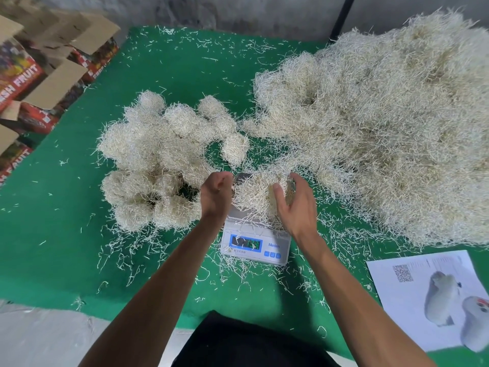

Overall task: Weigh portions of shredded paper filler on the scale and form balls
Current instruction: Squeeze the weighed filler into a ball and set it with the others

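At the far left edge, open cardboard boxes (39, 83) with red printed sides are stacked beside the green mat (66, 207) that covers the table. Loose paper strands lie scattered over the mat, thickest around the scale.

Left of centre sits a cluster of formed balls (158, 160), pale and roughly round, packed against one another; one ball at the cluster's right end lies a little apart from the rest, just beyond the scale.

The left hand (215, 192) is held just left of the scale's platform, its fingers curled in toward the palm. Whether it pinches a few strands cannot be told; it is beside the portion and seems not to clasp it.

The scale (255, 245) stands at the near centre of the mat, white, with a blue-framed display facing the person; its digits are blurred and unreadable. On its platform rests the portion (256, 194) of shredded paper, a loose rounded clump with strands spilling over the front edge.

The right hand (293, 205) is at the portion's right side, fingers spread and lightly bent, the thumb touching the clump and the fingertips reaching over its far right edge. The two hands are apart, with the portion between them.

To the right, a large pile (383, 128) of loose filler fills the far right of the mat, its near edge reaching close to the scale. At the near right lies a printed sheet (423, 274) with a square code and photographs.
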Demonstrator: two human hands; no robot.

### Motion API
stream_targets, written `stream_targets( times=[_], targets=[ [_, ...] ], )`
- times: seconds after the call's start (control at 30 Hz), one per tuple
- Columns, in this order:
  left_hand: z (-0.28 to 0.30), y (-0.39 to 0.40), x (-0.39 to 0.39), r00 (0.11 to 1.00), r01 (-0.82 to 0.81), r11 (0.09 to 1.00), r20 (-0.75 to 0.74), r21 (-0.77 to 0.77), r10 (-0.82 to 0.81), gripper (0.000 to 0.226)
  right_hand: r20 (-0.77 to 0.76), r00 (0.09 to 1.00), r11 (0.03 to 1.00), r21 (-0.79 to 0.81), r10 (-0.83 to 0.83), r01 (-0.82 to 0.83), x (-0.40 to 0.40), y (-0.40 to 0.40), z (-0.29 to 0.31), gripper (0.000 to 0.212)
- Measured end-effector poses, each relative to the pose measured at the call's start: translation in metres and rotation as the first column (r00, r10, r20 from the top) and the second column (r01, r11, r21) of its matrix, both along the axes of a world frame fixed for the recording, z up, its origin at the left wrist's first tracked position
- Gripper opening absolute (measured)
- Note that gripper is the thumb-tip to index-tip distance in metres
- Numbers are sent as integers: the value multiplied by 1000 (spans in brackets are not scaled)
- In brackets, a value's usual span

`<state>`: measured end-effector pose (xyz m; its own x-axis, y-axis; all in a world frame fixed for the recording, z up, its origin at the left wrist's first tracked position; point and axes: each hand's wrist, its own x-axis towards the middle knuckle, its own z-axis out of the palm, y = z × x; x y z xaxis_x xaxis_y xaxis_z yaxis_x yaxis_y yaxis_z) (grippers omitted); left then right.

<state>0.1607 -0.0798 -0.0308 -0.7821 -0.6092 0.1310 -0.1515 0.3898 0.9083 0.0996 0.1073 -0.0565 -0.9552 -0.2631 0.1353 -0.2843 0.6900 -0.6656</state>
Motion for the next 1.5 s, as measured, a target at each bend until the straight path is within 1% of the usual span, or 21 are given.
stream_targets(
  times=[0.17, 0.37, 0.53, 0.73, 0.8, 0.87, 0.9, 0.93, 1.0, 1.03, 1.1, 1.17, 1.2, 1.23, 1.3, 1.33, 1.37, 1.4, 1.43, 1.47, 1.5],
  targets=[
    [-3, -1, 2, 1000, -7, 1000, 27, 20, 6, 46, 3, 1000, 1000, 2, 12, -12, 1, 2, 0, 78],
    [-1, 0, 3, 997, -23, 999, 74, 26, 21, 42, 19, 1000, 1000, -14, -3, 3, 2, 1, 0, 81],
    [-4, -2, 3, 997, -11, 1000, 79, 22, 10, 38, 29, 1000, 999, -35, -10, 11, 2, 3, 0, 81],
    [-8, -3, 1, 998, -10, 1000, 67, 19, 9, 39, 41, 999, 997, -72, -22, 25, 1, 8, 7, 84],
    [-11, -2, 0, 997, -20, 1000, 77, 14, 19, 36, 48, 998, 996, -78, -32, 36, -1, 7, 9, 85],
    [-12, 1, 0, 990, -66, 997, 129, 40, 61, 20, 40, 998, 997, -66, -37, 40, -2, 3, 9, 85],
    [-11, 4, -1, 979, -89, 994, 192, 67, 75, 21, 49, 998, 998, -47, -27, 30, -2, 0, 8, 84],
    [-11, 7, -1, 959, -99, 991, 275, 91, 70, 39, 84, 996, 1000, -28, -8, 10, -3, -4, 8, 84],
    [-12, 12, -5, 902, -50, 985, 430, 167, -27, 67, 207, 978, 998, -50, 42, -33, -1, -15, 11, 86],
    [-12, 16, -8, 885, -21, 976, 458, 218, -83, 77, 278, 958, 992, -117, 70, -39, 3, -23, 13, 86],
    [-9, 23, -16, 888, -36, 919, 434, 392, -150, 92, 443, 885, 949, -316, 145, 3, 12, -37, 15, 84],
    [2, 27, -26, 915, -165, 773, 388, 613, -112, 102, 546, 809, 896, -441, 220, 54, 18, -45, 16, 86],
    [6, 25, -31, 927, -215, 702, 367, 679, -71, 101, 558, 793, 869, -489, 244, 78, 18, -47, 18, 86],
    [12, 22, -34, 937, -230, 672, 347, 704, -43, 91, 544, 801, 830, -547, 250, 112, 15, -46, 21, 79],
    [16, 7, -35, 951, -222, 651, 310, 726, -22, 72, 468, 863, 720, -664, 190, 202, 0, -42, 30, 48],
    [18, 0, -32, 959, -194, 625, 282, 756, -43, 74, 435, 890, 670, -703, 139, 239, -9, -38, 35, 35],
    [21, -4, -29, 964, -145, 606, 249, 782, -91, 77, 421, 901, 652, -714, 107, 256, -15, -33, 40, 30],
    [22, -6, -27, 967, -100, 599, 220, 795, -131, 74, 418, 902, 668, -702, 106, 246, -19, -32, 43, 35],
    [25, -4, -25, 965, -86, 613, 219, 785, -144, 65, 432, 892, 731, -651, 134, 206, -22, -33, 46, 48],
    [26, -2, -23, 957, -80, 622, 234, 779, -170, 55, 454, 873, 823, -555, 176, 123, -22, -35, 48, 61],
    [28, 1, -22, 953, -20, 594, 195, 804, -231, 47, 472, 855, 891, -453, 214, 27, -19, -38, 49, 70]
  ],
)
